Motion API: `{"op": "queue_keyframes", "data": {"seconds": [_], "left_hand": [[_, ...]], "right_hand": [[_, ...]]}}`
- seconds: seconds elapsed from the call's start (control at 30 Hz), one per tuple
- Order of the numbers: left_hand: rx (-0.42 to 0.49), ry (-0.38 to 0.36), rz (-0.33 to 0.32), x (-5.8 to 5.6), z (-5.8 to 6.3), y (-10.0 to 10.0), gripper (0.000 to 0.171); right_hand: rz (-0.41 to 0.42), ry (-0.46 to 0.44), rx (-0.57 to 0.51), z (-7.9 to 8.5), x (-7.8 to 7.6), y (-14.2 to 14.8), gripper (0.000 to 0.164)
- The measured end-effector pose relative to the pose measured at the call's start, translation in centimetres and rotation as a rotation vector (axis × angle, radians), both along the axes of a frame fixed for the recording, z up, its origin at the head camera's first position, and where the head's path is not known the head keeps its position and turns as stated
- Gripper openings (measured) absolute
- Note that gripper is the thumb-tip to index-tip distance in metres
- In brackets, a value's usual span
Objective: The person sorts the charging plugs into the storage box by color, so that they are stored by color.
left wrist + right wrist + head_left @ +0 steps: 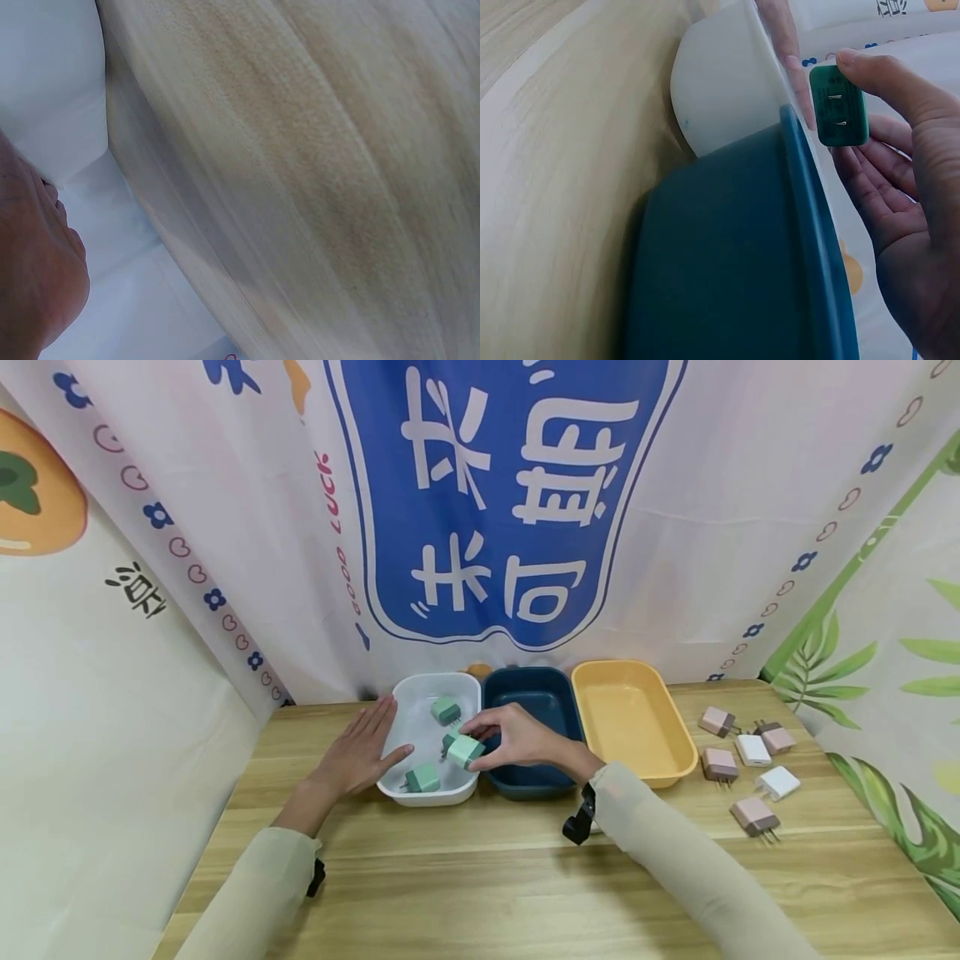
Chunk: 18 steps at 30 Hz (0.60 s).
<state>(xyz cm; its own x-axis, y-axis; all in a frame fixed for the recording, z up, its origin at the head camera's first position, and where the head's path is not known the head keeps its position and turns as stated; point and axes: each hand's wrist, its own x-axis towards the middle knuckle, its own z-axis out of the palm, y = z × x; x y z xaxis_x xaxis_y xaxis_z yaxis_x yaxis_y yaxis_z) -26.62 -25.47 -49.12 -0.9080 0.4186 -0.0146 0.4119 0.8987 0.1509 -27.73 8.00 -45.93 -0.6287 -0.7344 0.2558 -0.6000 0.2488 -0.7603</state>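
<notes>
My right hand (pixel 517 737) pinches a green plug charger (pixel 466 752) between thumb and fingers above the right side of a white bin (pixel 386 789). In the right wrist view, the charger's (pixel 841 109) two metal prongs face the camera. Inside the bin lie a green charger (pixel 446 710) toward the back, another green charger (pixel 424 778) at the front, and a third, partly hidden behind the held one. My left hand (pixel 358 750) rests at the bin's left rim, fingers extended; in the left wrist view only part of this hand (pixel 41 262) shows beside the white wall.
Right of the white bin stand a dark blue bin (pixel 528 781) and a yellow bin (pixel 660 768), side by side. Several pink chargers (pixel 753 815) and two white chargers (pixel 778 782) lie on the wooden table (pixel 480 877) at right. A printed curtain (pixel 690 527) hangs behind.
</notes>
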Motion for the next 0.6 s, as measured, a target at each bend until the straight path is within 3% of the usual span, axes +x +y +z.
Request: {"op": "queue_keyframes", "data": {"seconds": [0.6], "left_hand": [[0.011,0.023,-0.014,0.0,0.1,0.0,0.094]], "right_hand": [[-0.017,-0.039,-0.024,-1.3,-0.2,-2.2,0.05]]}}
